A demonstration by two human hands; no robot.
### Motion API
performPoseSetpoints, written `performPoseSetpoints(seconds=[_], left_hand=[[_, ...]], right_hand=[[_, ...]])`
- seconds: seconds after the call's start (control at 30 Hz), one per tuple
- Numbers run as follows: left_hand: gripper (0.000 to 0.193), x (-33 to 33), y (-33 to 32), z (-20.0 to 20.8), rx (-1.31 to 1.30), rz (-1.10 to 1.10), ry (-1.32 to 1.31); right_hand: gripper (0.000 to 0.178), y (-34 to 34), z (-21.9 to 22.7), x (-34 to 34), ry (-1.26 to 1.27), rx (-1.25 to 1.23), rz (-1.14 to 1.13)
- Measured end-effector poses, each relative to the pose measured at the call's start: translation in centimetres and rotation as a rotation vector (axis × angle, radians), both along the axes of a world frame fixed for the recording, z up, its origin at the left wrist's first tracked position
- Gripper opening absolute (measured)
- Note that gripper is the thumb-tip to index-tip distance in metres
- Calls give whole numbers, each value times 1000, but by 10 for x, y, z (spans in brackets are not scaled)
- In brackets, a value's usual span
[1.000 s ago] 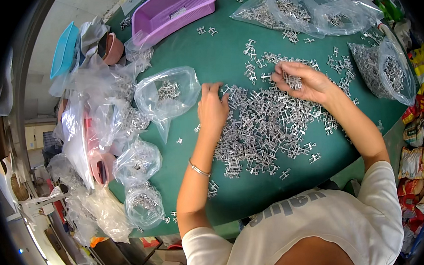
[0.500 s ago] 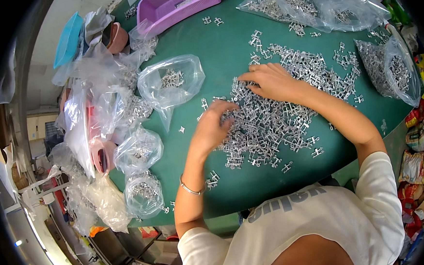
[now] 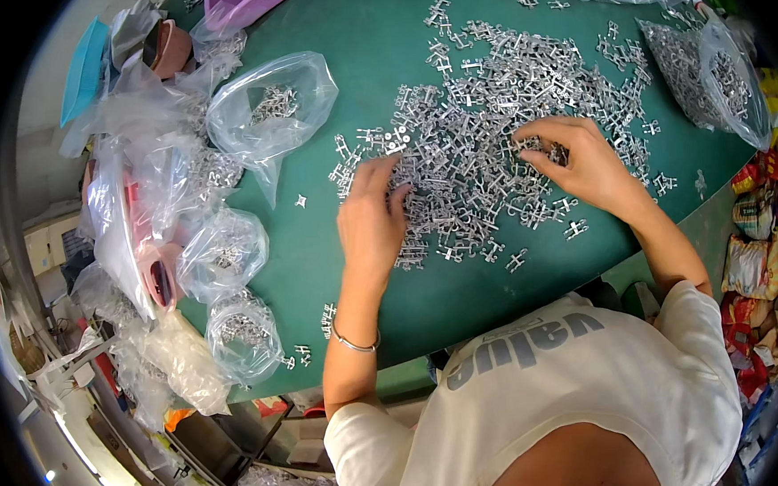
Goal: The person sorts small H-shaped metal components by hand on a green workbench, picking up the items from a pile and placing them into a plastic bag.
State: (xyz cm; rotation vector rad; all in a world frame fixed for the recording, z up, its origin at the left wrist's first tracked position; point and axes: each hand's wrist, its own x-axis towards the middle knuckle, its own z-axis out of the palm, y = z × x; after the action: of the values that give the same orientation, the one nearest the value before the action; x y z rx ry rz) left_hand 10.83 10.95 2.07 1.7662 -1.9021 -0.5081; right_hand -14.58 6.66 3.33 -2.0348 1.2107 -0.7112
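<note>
Head view: on the green surface point(image 3: 386, 47), a pile of small metal parts point(image 3: 465, 167) spreads before you. Your left hand point(image 3: 370, 222) rests at its left edge, fingers point(image 3: 374, 174) bent, thumb apart; any grasp cannot be determined. Your right hand point(image 3: 584, 158) curves over several parts at the pile's right; grip cannot be confirmed. An open clear bag point(image 3: 315, 85) borders your left-hand workspace; a filled bag point(image 3: 745, 123) lies right; a purple basket point(image 3: 254, 2) occupies the far side.
</note>
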Motion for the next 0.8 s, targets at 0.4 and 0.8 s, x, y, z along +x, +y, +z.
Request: performPoseSetpoints(seconds=[0.4,0.8], left_hand=[[23,-13,21,0,-38,44,-174],[29,3,58,3,-96,142,253]], right_hand=[[15,25,-11,61,184,-336,113],[10,13,-22,46,-514,335,84]])
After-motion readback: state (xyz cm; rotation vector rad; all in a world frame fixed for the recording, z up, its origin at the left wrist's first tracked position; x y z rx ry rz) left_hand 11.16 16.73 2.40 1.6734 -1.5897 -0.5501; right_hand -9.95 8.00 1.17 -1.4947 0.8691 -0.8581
